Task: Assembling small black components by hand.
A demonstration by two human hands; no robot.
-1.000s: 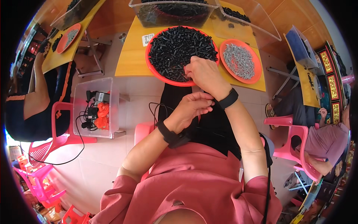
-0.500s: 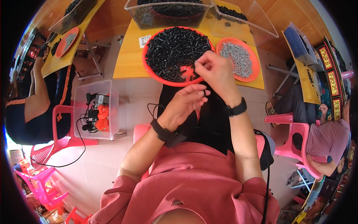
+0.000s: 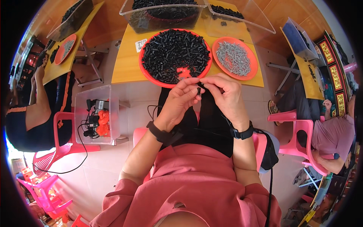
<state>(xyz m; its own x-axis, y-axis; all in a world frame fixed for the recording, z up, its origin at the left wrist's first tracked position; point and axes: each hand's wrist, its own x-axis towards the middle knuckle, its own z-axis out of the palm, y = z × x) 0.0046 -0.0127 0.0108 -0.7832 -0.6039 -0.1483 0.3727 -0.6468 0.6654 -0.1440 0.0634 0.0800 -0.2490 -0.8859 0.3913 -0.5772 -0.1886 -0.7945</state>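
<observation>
**Left hand (image 3: 177,105) pinches a small black piece (image 3: 199,91) beside the right hand (image 3: 230,96)**

The hands meet above the person's dark-trousered lap, just in front of the yellow table (image 3: 124,70). The left one closes thumb and fingers on the small black piece, which stands roughly upright at the fingertips. The right hand has its thumb and forefinger close together, right next to the left fingertips — something dark shows there, but it is too small to tell whether the right hand grips it. Each wrist wears a black band.

Near the table's front edge, beyond the hands, sits a round red basin (image 3: 141,65) heaped with short black tubular parts (image 3: 174,53); a patch of its red bottom shows at the near side. To its right, just beside it, an orange plate (image 3: 254,64) holds a pile of small silvery parts (image 3: 233,58). A white label (image 3: 140,45) lies left of the basin. Behind stand two clear boxes with more black parts: one (image 3: 140,24) behind the basin, the other (image 3: 245,28) behind the plate.

Lower on the left, a clear bin (image 3: 114,126) holds cables and an orange-red bag (image 3: 103,123) — well apart from the hands.
</observation>
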